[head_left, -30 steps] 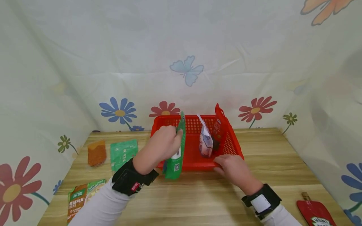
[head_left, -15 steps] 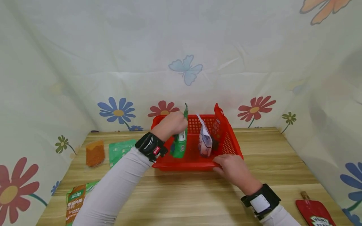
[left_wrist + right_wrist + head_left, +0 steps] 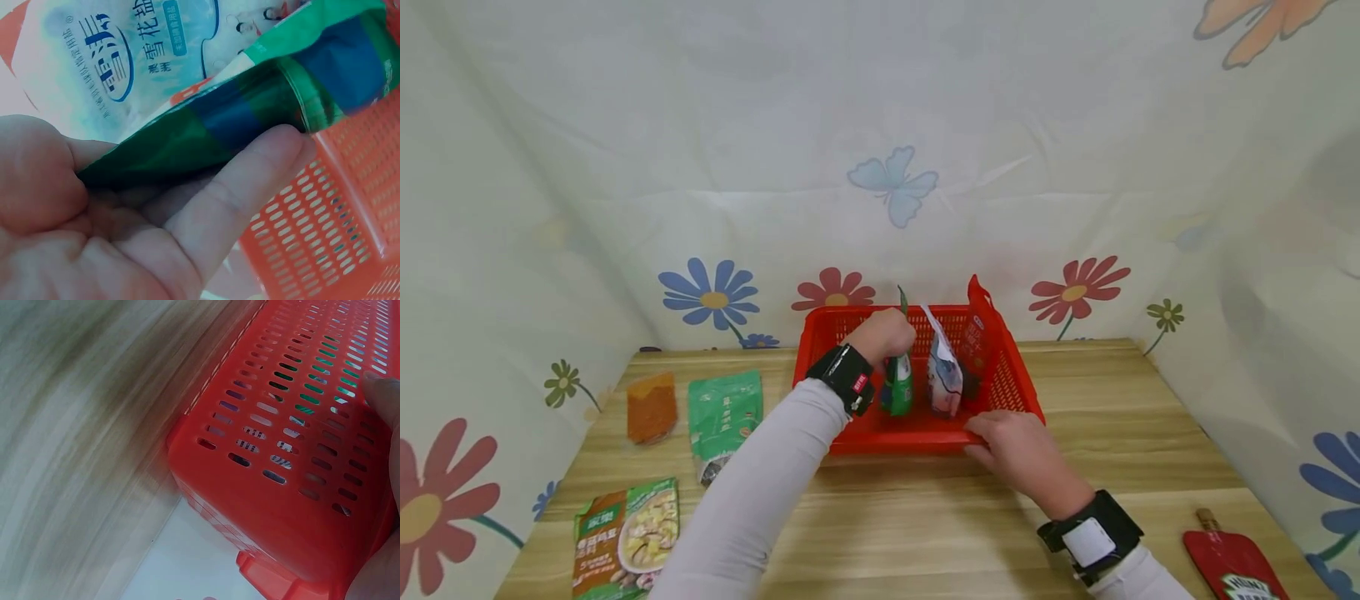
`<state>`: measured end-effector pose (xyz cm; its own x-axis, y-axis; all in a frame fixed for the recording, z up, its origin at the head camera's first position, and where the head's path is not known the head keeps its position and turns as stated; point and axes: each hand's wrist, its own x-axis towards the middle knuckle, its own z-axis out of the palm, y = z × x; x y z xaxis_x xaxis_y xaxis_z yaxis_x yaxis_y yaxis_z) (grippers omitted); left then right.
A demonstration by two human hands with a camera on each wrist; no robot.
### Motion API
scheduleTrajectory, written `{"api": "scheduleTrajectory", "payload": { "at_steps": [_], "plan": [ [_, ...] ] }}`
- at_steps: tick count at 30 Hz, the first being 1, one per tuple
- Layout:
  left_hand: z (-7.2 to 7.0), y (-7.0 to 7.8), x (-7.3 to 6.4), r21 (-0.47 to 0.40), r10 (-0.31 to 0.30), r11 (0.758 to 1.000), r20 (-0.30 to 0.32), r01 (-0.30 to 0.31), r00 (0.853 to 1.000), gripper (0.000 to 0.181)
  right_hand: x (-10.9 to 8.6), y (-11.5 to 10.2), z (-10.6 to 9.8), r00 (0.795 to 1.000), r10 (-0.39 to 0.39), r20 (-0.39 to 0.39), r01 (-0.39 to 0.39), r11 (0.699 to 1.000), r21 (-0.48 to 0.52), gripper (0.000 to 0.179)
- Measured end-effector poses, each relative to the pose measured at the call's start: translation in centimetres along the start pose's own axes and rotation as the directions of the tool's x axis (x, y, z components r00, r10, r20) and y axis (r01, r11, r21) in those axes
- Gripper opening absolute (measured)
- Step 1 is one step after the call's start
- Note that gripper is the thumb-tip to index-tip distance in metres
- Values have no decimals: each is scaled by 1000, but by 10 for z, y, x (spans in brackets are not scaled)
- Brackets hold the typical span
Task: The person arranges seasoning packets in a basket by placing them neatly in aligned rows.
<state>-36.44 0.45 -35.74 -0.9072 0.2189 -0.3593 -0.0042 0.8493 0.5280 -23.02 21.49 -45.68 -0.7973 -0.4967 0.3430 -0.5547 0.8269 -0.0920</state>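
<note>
My left hand (image 3: 887,335) reaches into the red plastic basket (image 3: 887,443) and pinches a green packet (image 3: 899,396) near its top. In the left wrist view this packet (image 3: 231,115) lies between thumb and fingers, close against a white-and-blue bag of salt (image 3: 137,56). That salt bag (image 3: 944,383) stands in the basket just right of the packet. At the basket's right end leans a red bag (image 3: 981,337). My right hand (image 3: 1018,454) grips the front rim near the right corner; the right wrist view shows fingers at the perforated wall (image 3: 250,469).
On the wooden table's left lie an orange-brown sachet (image 3: 652,408), a green pouch (image 3: 726,417) and a brown-and-green seasoning packet (image 3: 625,537). A red Heinz pouch (image 3: 1236,562) lies front right. A flowered cloth (image 3: 895,100) hangs behind and at both sides.
My left hand has moved right and away from me, carrying the green packet over the front rim and down into the basket beside the salt bag. My right hand stays on the rim.
</note>
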Motion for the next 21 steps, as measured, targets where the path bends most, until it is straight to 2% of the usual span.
{"api": "scheduleTrajectory", "payload": {
  "at_steps": [4,10,16,21],
  "plan": [
    [8,-1,9,-14,-2,1000,-23,2,1000,19,1,0,1,1000,3,-4,-3,1000,4,26],
    [16,-5,11,-88,-8,996,-66,2,998,19,0,-3,-1,1000,10,7,-10,1000,19,26],
    [22,-3,10,-48,36,998,-86,-40,996,21,-1,-2,1,1000,2,-15,-2,1000,-8,28],
    [26,-1,8,-65,45,997,-99,-52,994,25,-1,-1,3,1000,5,-22,-5,1000,-4,28]
  ]
}}
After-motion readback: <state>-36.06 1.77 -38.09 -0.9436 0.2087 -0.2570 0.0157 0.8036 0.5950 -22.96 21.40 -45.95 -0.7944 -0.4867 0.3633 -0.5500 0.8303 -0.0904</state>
